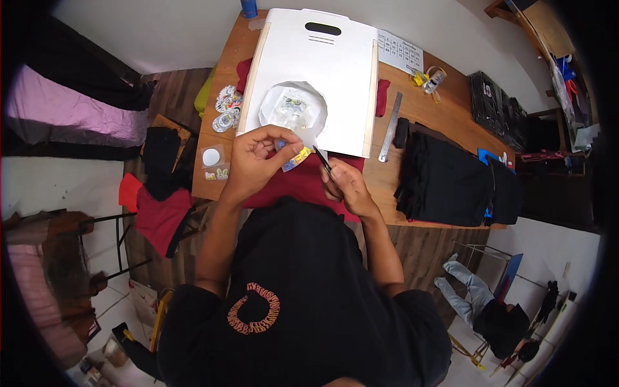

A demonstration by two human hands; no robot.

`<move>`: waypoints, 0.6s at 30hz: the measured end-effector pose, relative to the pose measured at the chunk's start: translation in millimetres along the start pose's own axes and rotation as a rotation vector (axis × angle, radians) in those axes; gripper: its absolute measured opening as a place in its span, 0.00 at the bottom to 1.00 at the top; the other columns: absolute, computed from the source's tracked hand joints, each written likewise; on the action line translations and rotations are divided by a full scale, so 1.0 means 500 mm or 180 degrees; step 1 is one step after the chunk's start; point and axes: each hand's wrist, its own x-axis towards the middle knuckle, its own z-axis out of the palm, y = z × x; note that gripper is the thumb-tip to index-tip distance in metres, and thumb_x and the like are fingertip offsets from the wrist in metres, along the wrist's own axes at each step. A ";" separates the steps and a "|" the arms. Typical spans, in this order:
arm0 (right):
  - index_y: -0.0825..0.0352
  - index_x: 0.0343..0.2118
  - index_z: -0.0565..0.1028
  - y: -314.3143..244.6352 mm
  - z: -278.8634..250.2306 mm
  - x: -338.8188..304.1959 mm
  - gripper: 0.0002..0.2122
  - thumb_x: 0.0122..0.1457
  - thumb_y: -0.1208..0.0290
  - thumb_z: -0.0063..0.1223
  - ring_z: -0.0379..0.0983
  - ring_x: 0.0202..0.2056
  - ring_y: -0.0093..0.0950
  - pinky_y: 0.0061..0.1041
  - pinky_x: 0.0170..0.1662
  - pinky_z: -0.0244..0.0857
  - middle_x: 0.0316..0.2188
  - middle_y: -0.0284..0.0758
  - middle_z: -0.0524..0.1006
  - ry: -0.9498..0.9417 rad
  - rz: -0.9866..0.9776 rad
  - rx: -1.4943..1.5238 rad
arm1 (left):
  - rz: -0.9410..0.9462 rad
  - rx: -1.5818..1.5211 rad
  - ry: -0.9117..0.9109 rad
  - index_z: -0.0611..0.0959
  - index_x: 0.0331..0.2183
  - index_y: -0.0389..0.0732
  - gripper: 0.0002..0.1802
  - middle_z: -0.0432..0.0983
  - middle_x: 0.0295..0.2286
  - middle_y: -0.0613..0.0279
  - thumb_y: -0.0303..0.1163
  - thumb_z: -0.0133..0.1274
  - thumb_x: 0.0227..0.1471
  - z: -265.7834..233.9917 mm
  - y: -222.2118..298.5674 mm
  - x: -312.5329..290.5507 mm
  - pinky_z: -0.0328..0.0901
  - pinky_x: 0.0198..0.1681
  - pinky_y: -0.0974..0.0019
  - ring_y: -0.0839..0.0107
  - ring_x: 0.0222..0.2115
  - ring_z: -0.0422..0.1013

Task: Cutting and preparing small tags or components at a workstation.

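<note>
My left hand [261,158] pinches a small printed sheet [298,158] with yellow and blue patches and a pale, translucent upper part. In my right hand [351,186] is a slim black pointed tool [322,158], its tip close to the sheet's right edge; I cannot make out its exact kind. Just beyond my hands, a white faceted bowl [265,111] rests on a white board [348,64]. Clear and pale printed scraps [293,111] lie in the bowl. Dark red cloth [280,187] shows beneath my hands at the board's near edge.
Left of the board are round printed pieces [225,119] and a white disc [211,157]. A metal ruler [391,128], folded black cloth [445,177], a clear tape roll [436,79] and black plastic packs [496,106] lie right. Another person [496,322] is at lower right.
</note>
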 end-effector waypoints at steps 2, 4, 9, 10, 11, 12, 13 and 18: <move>0.68 0.32 0.66 0.003 0.002 0.000 0.18 0.67 0.56 0.35 0.47 0.14 0.15 0.17 0.19 0.47 0.13 0.24 0.54 -0.0007 -0.0020 0.0017 | -0.0025 0.0078 0.0048 0.78 0.38 0.28 0.12 0.76 0.35 0.57 0.16 0.56 0.49 0.003 0.000 0.000 0.68 0.41 0.75 0.76 0.37 0.73; 0.68 0.32 0.66 0.006 0.004 0.000 0.18 0.67 0.56 0.35 0.47 0.14 0.15 0.17 0.19 0.47 0.12 0.24 0.55 -0.0006 -0.0044 0.0033 | 0.0222 0.0259 0.0108 0.77 0.41 0.26 0.14 0.74 0.38 0.54 0.15 0.54 0.49 0.007 0.001 0.001 0.68 0.44 0.74 0.73 0.39 0.73; 0.68 0.32 0.66 0.009 0.009 0.002 0.18 0.67 0.55 0.35 0.48 0.13 0.15 0.17 0.19 0.47 0.12 0.24 0.55 0.0048 -0.0059 0.0035 | 0.0026 0.0010 0.0151 0.76 0.43 0.27 0.17 0.71 0.42 0.52 0.12 0.52 0.49 0.015 0.009 -0.005 0.68 0.46 0.72 0.71 0.43 0.71; 0.68 0.32 0.66 0.008 0.010 0.001 0.18 0.67 0.55 0.35 0.48 0.13 0.15 0.17 0.19 0.47 0.12 0.24 0.55 0.0047 -0.0059 0.0036 | 0.0046 0.0004 0.0159 0.76 0.43 0.27 0.17 0.70 0.44 0.52 0.11 0.51 0.48 0.017 0.009 -0.006 0.68 0.46 0.72 0.70 0.44 0.71; 0.68 0.32 0.66 0.008 0.011 0.001 0.18 0.67 0.55 0.35 0.48 0.13 0.15 0.17 0.19 0.47 0.12 0.24 0.55 0.0042 -0.0054 0.0040 | 0.0045 0.0005 0.0160 0.76 0.43 0.27 0.17 0.70 0.44 0.52 0.11 0.51 0.48 0.019 0.008 -0.006 0.68 0.46 0.72 0.70 0.44 0.71; 0.68 0.32 0.66 0.007 0.011 0.001 0.18 0.67 0.55 0.35 0.48 0.13 0.15 0.17 0.19 0.47 0.12 0.24 0.55 0.0038 -0.0050 0.0043 | 0.0168 -0.0053 0.0224 0.75 0.42 0.27 0.16 0.70 0.43 0.52 0.11 0.51 0.48 0.022 0.007 -0.005 0.68 0.46 0.72 0.70 0.44 0.70; 0.68 0.32 0.66 0.008 0.011 0.001 0.18 0.67 0.55 0.35 0.48 0.13 0.15 0.17 0.19 0.47 0.12 0.24 0.55 0.0038 -0.0050 0.0043 | 0.0291 -0.0111 0.0290 0.75 0.42 0.27 0.16 0.70 0.43 0.53 0.11 0.52 0.48 0.023 0.005 -0.005 0.68 0.46 0.72 0.71 0.44 0.70; 0.68 0.32 0.66 0.011 0.014 0.002 0.17 0.67 0.56 0.35 0.48 0.13 0.15 0.17 0.18 0.46 0.12 0.25 0.55 0.0018 -0.0073 0.0144 | 0.0308 -0.0208 0.0256 0.75 0.41 0.28 0.15 0.72 0.40 0.54 0.11 0.52 0.48 0.017 -0.001 -0.009 0.68 0.45 0.72 0.72 0.41 0.72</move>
